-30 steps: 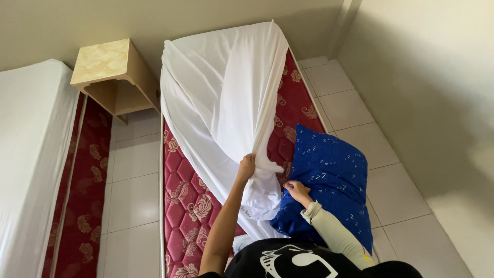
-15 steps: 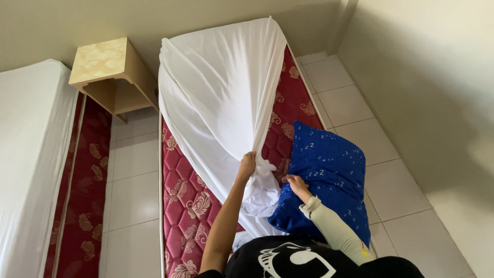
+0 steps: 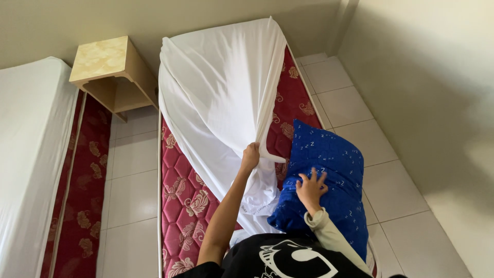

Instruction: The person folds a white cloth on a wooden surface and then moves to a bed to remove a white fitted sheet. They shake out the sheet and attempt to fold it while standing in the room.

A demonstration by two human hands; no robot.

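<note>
A red quilted mattress [image 3: 182,190] lies on the tiled floor, half draped by a white sheet [image 3: 221,92] (its near end bunched up). Beside it a blue pillow [image 3: 329,175] rests on the mattress's right edge. The left hand [image 3: 250,156] has its grip pinched shut on the sheet's gathered fold, while the right hand [image 3: 310,188] presses spread fingers flat on the pillow.

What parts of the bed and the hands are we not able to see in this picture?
Head view, the only one:
- The left hand grips the white sheet; its fingertips are buried in the bunched cloth.
- The right hand lies on the blue pillow; its palm faces away.
- The near end of the red mattress is hidden behind the person's black shirt.
- The far end is covered by the sheet.
- The second bed is cut off by the left edge.
</note>
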